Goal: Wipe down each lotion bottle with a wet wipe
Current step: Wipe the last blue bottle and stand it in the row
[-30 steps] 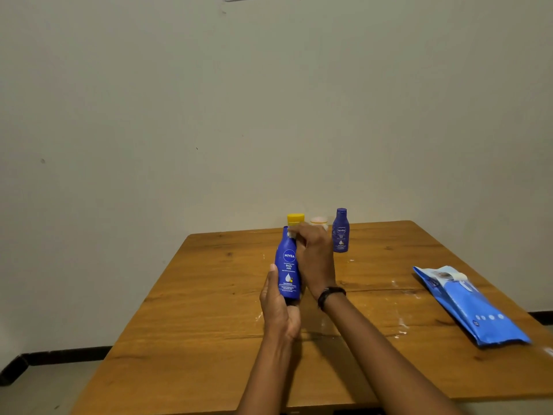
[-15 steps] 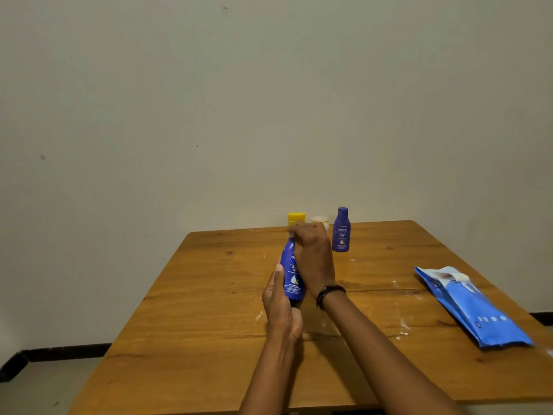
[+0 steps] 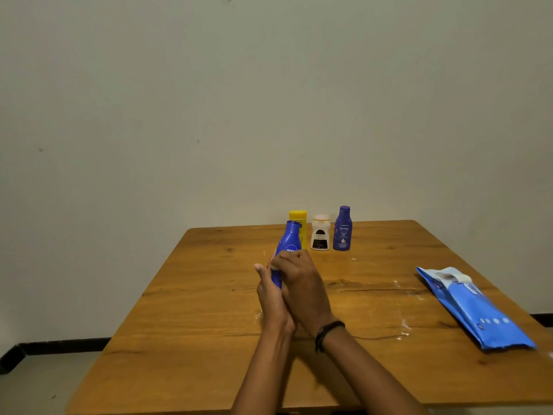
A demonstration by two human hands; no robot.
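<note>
While the left hand (image 3: 270, 298) holds the near-upright blue plastic lotion bottle (image 3: 289, 239) low, the right hand (image 3: 299, 283) wraps its middle, the neck bare above that grip.

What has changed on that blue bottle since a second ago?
The right hand slid down the blue bottle from its cap to its middle, uncovering the cap and upper label. The left hand still grips its lower part. The yellow bottle, white bottle, small dark-blue bottle and wipes pack stayed put on the table.
</note>
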